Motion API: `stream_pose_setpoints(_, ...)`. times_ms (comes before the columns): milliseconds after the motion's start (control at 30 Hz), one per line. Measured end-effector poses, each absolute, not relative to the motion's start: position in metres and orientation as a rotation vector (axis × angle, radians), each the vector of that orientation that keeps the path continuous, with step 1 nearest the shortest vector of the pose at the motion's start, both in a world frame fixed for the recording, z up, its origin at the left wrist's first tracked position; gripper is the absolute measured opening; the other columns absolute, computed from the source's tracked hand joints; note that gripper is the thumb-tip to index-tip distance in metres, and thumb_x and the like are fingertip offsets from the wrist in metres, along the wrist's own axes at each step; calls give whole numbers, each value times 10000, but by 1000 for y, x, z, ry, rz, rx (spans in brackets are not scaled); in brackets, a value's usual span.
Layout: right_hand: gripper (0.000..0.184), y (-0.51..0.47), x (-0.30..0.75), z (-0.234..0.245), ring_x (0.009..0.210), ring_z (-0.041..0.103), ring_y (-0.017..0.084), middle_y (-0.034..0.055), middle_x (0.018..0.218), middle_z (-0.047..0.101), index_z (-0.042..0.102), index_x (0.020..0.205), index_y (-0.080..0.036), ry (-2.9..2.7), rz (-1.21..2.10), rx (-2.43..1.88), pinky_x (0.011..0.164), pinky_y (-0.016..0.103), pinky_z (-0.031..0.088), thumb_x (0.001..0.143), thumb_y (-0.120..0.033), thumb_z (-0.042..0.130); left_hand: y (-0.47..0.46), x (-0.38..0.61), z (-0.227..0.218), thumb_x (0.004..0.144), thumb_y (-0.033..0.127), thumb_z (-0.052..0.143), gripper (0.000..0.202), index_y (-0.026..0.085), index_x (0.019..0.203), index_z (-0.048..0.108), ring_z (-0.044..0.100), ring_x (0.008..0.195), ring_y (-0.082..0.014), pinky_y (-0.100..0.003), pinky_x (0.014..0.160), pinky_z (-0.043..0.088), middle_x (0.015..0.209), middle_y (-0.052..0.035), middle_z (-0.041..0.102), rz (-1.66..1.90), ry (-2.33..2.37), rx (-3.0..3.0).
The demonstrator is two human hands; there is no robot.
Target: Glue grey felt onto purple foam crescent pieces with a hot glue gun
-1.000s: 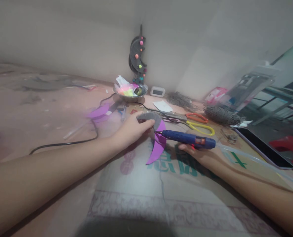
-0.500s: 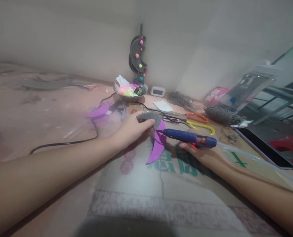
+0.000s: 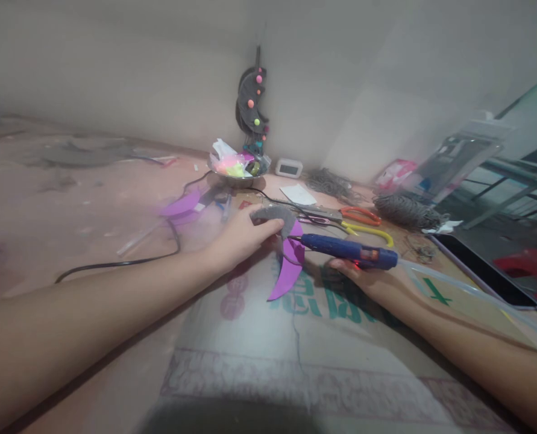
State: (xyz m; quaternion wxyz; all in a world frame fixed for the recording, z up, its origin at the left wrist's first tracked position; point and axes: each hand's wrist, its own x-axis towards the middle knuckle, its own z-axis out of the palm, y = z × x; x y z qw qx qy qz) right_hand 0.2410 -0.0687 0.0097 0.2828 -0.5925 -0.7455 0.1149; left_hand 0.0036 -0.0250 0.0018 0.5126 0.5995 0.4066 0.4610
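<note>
My left hand point(image 3: 245, 236) pinches the grey-wrapped upper end of a purple crescent point(image 3: 288, 271), thumb on the near face. The grey covering point(image 3: 277, 216) looks like wound yarn, and the crescent's lower half is bare purple. From the right, my right hand point(image 3: 356, 274) grips a blue glue gun point(image 3: 340, 246), its fingers mostly hidden beneath the body. The nozzle tip is at the crescent's inner edge, where grey meets purple; whether it touches I cannot tell. A small red light glows at the grip. A clear glue stick trails from the gun's rear.
Behind the hands lie orange-handled scissors point(image 3: 361, 215), yellow-handled scissors point(image 3: 370, 232), a grey yarn bundle point(image 3: 408, 211) and a bowl of bagged pieces point(image 3: 238, 176). A phone point(image 3: 485, 271) rests at right. Cardboard point(image 3: 250, 361) covers the front. A black cord point(image 3: 114, 263) crosses the left.
Almost nothing has moved. The glue gun's nozzle has shifted very slightly to the right against the crescent, with both hands keeping their hold.
</note>
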Motion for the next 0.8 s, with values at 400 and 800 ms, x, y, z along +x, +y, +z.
stream_pose_setpoints(400,285,-70,238,16,605,593,225,17,625,605,532,669,-260,-1934,352,-1670,549,338,499,761,-511,630,-26,3,3,779,292,640,132,175,817,592,572,583,-104,-193,518,407,670,7,636,1085,995,1430)
stream_pose_setpoints(800,208,-65,248,5,592,620,210,2,643,650,609,716,-244,-1908,226,-1614,500,309,489,721,-435,691,-28,3,7,778,281,638,173,158,896,605,577,595,-106,-203,550,435,707,4,636,1075,984,1434)
